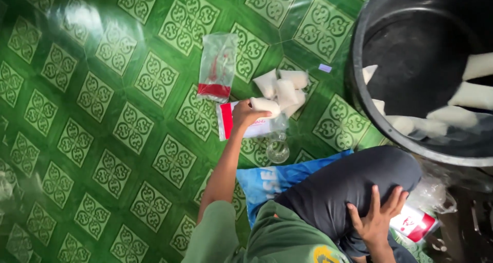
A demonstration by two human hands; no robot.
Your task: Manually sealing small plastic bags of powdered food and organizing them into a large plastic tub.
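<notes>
The left hand point(245, 114) grips a white filled pouch point(265, 105) above the green tiled floor point(102, 139); the right hand point(377, 219) lies spread on the knee point(359, 183).

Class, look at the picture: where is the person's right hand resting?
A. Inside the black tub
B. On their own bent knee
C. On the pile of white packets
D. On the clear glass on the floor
B: the right hand lies flat with fingers spread on the dark-trousered knee, apart from the black tub, while the left hand holds a white packet.
</notes>
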